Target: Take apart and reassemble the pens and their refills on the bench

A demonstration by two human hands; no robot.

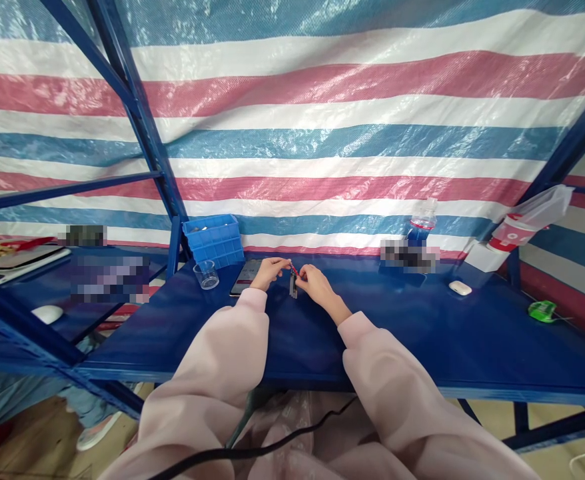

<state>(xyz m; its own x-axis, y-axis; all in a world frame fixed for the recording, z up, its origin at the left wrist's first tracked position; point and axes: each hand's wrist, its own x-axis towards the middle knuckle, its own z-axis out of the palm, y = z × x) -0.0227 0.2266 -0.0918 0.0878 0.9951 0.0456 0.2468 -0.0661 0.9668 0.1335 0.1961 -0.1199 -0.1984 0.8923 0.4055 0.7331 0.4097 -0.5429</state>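
Close together over the blue table (292,340), my left hand (269,273) and my right hand (314,283) are both closed in a pinch. Between them is a small dark grey and red part (293,287), whose kind is too small to make out. The fingers of my left hand grip near its red upper end. My right fingertips press on it from the right, hiding some of it. A dark phone (245,277) lies flat just left of my left hand, partly behind it.
Left of the phone stand a clear plastic cup (206,275) and a blue bin (214,241). At the right are a bottle (421,227), a white earbud case (460,288), a red and white cup (511,233) and a green object (542,311). A black cable (252,453) crosses my lap.
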